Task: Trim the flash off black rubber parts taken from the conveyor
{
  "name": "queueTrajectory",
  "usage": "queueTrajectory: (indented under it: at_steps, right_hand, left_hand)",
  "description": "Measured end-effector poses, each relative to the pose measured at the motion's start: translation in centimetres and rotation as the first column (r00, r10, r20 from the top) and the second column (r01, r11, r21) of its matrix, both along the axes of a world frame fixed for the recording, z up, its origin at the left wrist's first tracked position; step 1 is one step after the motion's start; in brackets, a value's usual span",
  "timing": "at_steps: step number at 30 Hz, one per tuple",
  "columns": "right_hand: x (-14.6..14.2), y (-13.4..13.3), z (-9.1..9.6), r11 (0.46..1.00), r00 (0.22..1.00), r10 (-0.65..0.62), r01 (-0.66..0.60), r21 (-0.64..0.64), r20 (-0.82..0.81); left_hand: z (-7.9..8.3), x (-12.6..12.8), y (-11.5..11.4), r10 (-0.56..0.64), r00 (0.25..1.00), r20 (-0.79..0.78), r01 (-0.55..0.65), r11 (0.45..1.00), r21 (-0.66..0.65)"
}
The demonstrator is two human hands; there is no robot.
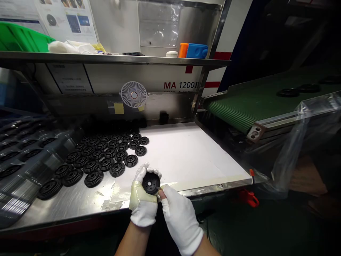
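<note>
My left hand (pixel 144 202), in a white glove with a yellowish wrap round the palm, is closed on a round black wheel (pixel 151 182). The wheel's face with its small centre hole is turned up toward me. At the wheel's lower right edge is my right hand (pixel 179 217), also in a white glove, with the thumb tip bare. Its fingers are pinched together at the rim; a small thing may be between them, but I cannot make it out. Several similar black wheels (pixel 117 169) lie in rows on the metal table to the left of my hands.
White sheet (pixel 181 153) covers the table's right part. At the left stands a grey tray (pixel 50 170) with more wheels. A green conveyor belt (pixel 247 103) carries several black wheels at the right. Above are a metal shelf (pixel 106 59) and a small white fan (pixel 134 94).
</note>
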State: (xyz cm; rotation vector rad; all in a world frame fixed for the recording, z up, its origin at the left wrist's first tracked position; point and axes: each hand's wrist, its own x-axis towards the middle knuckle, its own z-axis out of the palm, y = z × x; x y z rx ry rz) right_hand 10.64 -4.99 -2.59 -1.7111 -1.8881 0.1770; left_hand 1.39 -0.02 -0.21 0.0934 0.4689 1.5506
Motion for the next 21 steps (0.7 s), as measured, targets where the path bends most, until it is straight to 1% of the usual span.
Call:
queueTrajectory:
  at_steps: [6, 8, 9, 11, 13, 14, 15, 17, 21]
  right_hand:
    - [-1.0, -0.6, -0.3, 1.0, 1.0, 0.024, -0.024, 0.016, -0.014]
    - [-1.1, -0.6, -0.3, 0.999, 0.999, 0.034, -0.034, 0.008, -0.016]
    - [-1.0, -0.6, -0.2, 0.999, 0.999, 0.037, -0.037, 0.002, -0.013]
    - [-0.5, -0.5, -0.2, 0.999, 0.999, 0.04, -0.04, -0.009, -0.008]
    - [0.0, -0.3, -0.3, 0.999, 0.999, 0.037, -0.037, -0.018, -0.013]
    - [0.2, -0.3, -0.4, 0.999, 0.999, 0.029, -0.029, -0.02, -0.02]
    - [0.4, -0.3, -0.5, 1.0, 0.999, 0.019, -0.02, -0.02, -0.029]
    - [0.4, -0.4, -0.8, 1.0, 0.999, 0.0, -0.001, -0.015, -0.044]
    - [-0.3, -0.8, -1.2, 1.0, 1.0, -0.009, 0.009, 0.024, -0.027]
  left_hand:
    - [-0.5, 0.3, 0.2, 0.051, 0.999, 0.004, -0.051, 0.999, -0.015]
    - [-0.5, 0.1, 0.2, 0.059, 0.998, -0.037, -0.059, 0.998, 0.006]
    - [-0.5, -0.1, 0.1, 0.034, 0.997, -0.067, -0.033, 0.999, 0.014]
    - [-0.3, -0.5, 0.0, -0.091, 0.989, -0.115, 0.092, 0.996, 0.004]
    - [-0.2, -0.9, -0.1, -0.217, 0.969, -0.116, 0.216, 0.976, -0.019]
    - [-0.2, -1.1, 0.0, -0.247, 0.963, -0.104, 0.246, 0.969, -0.023]
    - [-0.2, -1.1, 0.0, -0.25, 0.964, -0.094, 0.249, 0.968, -0.021]
    - [-0.4, -1.0, 0.2, -0.213, 0.974, -0.077, 0.212, 0.977, -0.019]
    - [-0.9, -0.2, 0.7, -0.173, 0.985, -0.025, 0.172, 0.985, -0.024]
